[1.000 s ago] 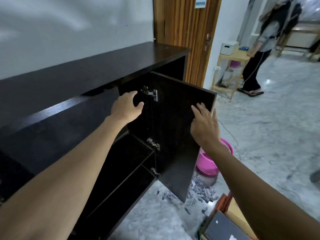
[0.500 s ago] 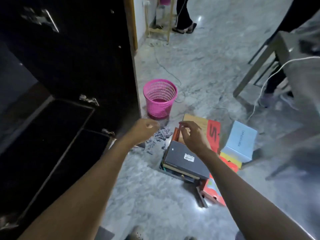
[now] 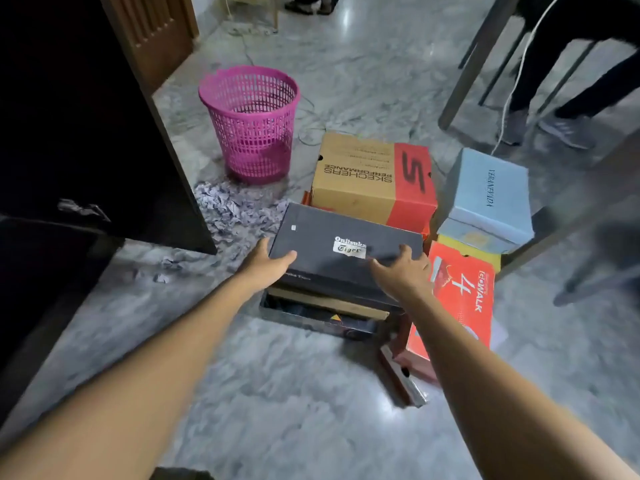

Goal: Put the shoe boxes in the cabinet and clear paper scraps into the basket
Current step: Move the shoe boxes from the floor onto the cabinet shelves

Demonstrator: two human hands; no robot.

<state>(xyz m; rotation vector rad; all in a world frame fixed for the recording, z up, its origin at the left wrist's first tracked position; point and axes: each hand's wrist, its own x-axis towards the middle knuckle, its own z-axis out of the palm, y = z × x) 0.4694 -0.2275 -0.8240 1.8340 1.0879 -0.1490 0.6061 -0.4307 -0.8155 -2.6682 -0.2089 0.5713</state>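
Weight first, says one: how will the black box handle?

Light, I'd judge, says the other. It looks like stiff card with a loose lid, so the lid may lift off if the box is taken by the top alone. It is best held at the two short ends, low down, with fingers under the base.

And the hands?

The left hand is at the near left corner, with its thumb laid over the lid and its other fingers hidden down the side. The right hand is at the near right corner, thumb up on the lid edge, fingers curled round the end. Both are clamped on the box, one at each side. I cannot tell whether any fingers reach under the base.

Where does the box sit?

Between the two hands, on top of a stack made of a tan layer and a darker box. I cannot tell whether it has left the stack. Beyond the hands stands the Skechers box. Just beside the right hand, on its right, is the red box, and past that the blue box.

And the rest of the job?

Left of the left hand the cabinet door stands open. The scraps lie beyond that hand, at the foot of the basket, and look untouched. Carrying the box leftward means clearing the door's edge, and a tilt could slide the lid off.
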